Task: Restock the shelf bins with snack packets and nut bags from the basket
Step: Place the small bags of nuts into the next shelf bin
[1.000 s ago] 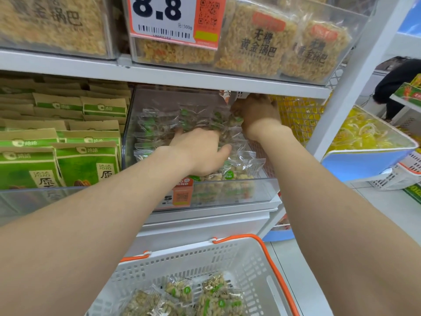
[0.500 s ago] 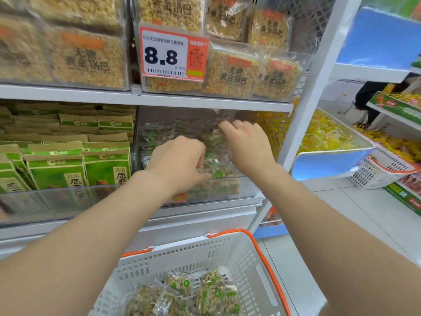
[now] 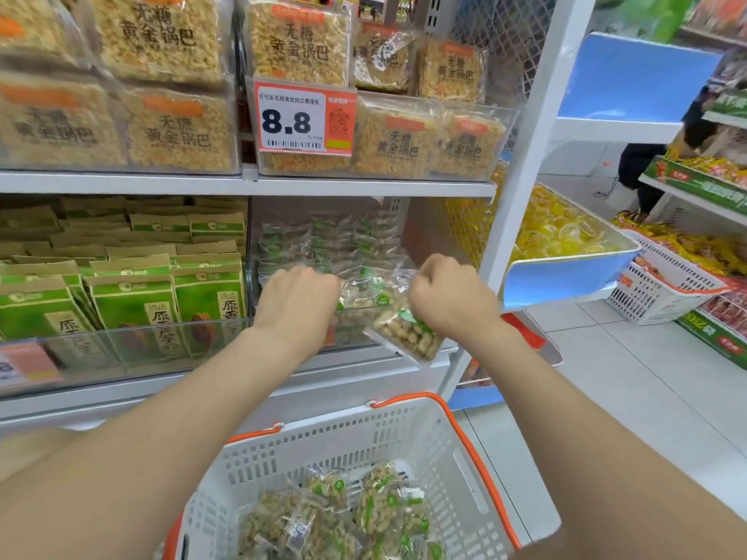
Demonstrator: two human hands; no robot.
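Note:
A clear shelf bin [image 3: 420, 232] on the middle shelf holds several small clear nut bags [image 3: 331, 244] with green labels. My left hand [image 3: 297, 305] hangs over the bin's front edge with its fingers curled down out of sight, so what it holds is hidden. To its right, my right hand [image 3: 448, 297] pinches one nut bag [image 3: 406, 337], which dangles in front of the bin's front wall. Below me stands a white basket [image 3: 364, 434] with orange handles, and more nut bags [image 3: 343, 515] lie in it.
Green seed bags [image 3: 133, 301] fill the bin to the left. Rice-cracker packs [image 3: 299, 42] and an 8.8 price tag [image 3: 303, 119] sit on the shelf above. A white upright [image 3: 533, 135] borders the bin; beyond it are a blue tray of yellow sweets [image 3: 566, 236], a white crate [image 3: 663, 293] and a person [image 3: 642, 171].
Both hands have drawn back from deep inside the bin to its front edge. My right hand, spread on the packets before, now holds a nut bag outside the bin.

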